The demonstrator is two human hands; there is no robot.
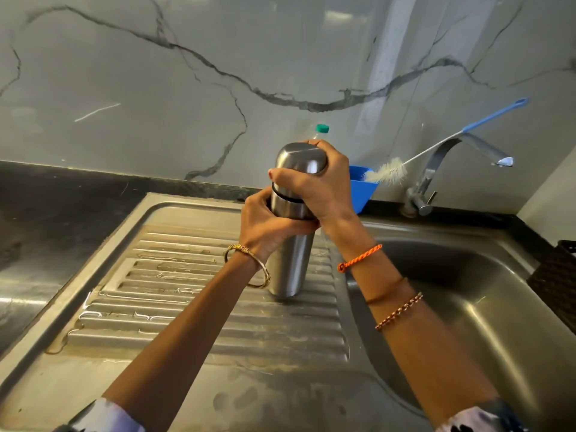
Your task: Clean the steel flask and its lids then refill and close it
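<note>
The steel flask [290, 260] stands upright on the ribbed drainboard [202, 307] beside the sink basin [467, 291]. The left hand [268, 222] grips its body, fingers curled round it, while the right hand [324, 188] clasps the steel lid [300, 159] on top. Behind, a bottle brush [405, 163] rests in a blue tub [361, 194] near the tap [436, 169].

brushed steel flask [290, 263], glossy marble wall [124, 73]

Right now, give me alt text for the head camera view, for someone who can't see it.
Two hands hold a steel flask upright on a wet sink drainboard: the left hand grips its body, the right hand grips the outer lid. Behind stand a blue tub with a bottle brush and a tap.
</note>
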